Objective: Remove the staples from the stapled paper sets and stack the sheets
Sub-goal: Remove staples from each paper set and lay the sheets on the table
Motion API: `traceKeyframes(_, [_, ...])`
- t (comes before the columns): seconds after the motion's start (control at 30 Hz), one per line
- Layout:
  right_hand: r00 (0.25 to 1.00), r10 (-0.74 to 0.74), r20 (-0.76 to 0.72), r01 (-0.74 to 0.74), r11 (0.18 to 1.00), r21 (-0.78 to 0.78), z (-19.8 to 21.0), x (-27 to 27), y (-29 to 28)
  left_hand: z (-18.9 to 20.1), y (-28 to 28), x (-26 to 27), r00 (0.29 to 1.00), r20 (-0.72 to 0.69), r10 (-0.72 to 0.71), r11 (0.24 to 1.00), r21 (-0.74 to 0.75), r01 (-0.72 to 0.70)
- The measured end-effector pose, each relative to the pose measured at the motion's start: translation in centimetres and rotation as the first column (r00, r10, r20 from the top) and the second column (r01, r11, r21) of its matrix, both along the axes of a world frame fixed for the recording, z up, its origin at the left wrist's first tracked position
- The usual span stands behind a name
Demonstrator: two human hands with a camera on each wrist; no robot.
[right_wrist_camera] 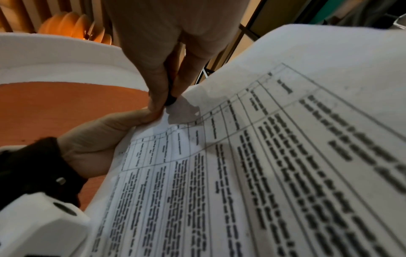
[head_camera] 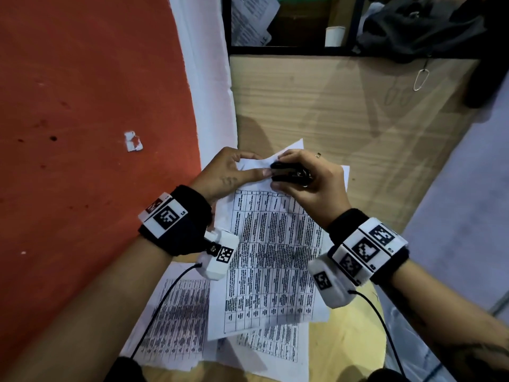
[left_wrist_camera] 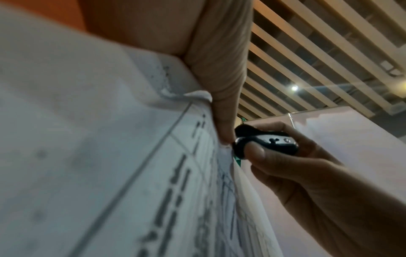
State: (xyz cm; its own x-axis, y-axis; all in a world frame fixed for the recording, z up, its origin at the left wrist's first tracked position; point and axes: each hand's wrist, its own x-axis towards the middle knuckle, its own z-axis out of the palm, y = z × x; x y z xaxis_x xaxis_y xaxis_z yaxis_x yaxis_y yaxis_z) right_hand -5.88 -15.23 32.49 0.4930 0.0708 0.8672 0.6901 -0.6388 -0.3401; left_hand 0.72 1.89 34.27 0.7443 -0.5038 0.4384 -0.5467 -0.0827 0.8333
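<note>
A stapled set of printed table sheets (head_camera: pixel 272 257) is lifted off the wooden table, its top corner raised. My left hand (head_camera: pixel 234 172) pinches that top corner (left_wrist_camera: pixel 222 121) between thumb and fingers. My right hand (head_camera: pixel 303 177) grips a black and chrome staple remover (head_camera: pixel 289 175) (left_wrist_camera: pixel 259 140), its nose pressed against the pinched corner right beside my left thumb. In the right wrist view the remover's black tip (right_wrist_camera: pixel 170 100) meets the sheets (right_wrist_camera: pixel 263 156) at the corner. The staple itself is hidden.
More printed sheets (head_camera: pixel 176 321) lie on the table (head_camera: pixel 330 106) under the held set. An orange floor (head_camera: pixel 82 106) lies to the left. A shelf with a white paper cup (head_camera: pixel 334 35), papers and a dark bag (head_camera: pixel 427 26) stands behind.
</note>
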Motion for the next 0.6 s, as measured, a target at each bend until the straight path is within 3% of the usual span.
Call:
traceKeyframes(0.23, [1.000, -0.024, 0.015, 0.023, 0.998, 0.052, 0.0, 0.3, 0.0, -0.8, -1.1, 0.5, 0.959, 0.237, 0.155, 0.988, -0.019, -0.154])
traceKeyframes(0.33, [0.999, -0.028, -0.044, 0.035, 0.986, 0.164, 0.1, 0.1, 0.2, -0.9, -1.5, 0.0, 0.908, 0.366, 0.203, 0.979, -0.049, -0.199])
traceKeyframes(0.47, [0.992, 0.026, -0.123, 0.014, 0.950, 0.313, 0.1, 0.0, 0.3, -0.4, -1.7, -0.5, 0.846, 0.481, 0.231, 0.962, 0.017, -0.273])
traceKeyframes(0.6, [0.988, 0.036, -0.153, 0.015, 0.946, 0.324, 0.4, 0.1, 0.4, 0.2, -1.7, -0.7, 0.804, 0.534, 0.263, 0.936, 0.062, -0.347])
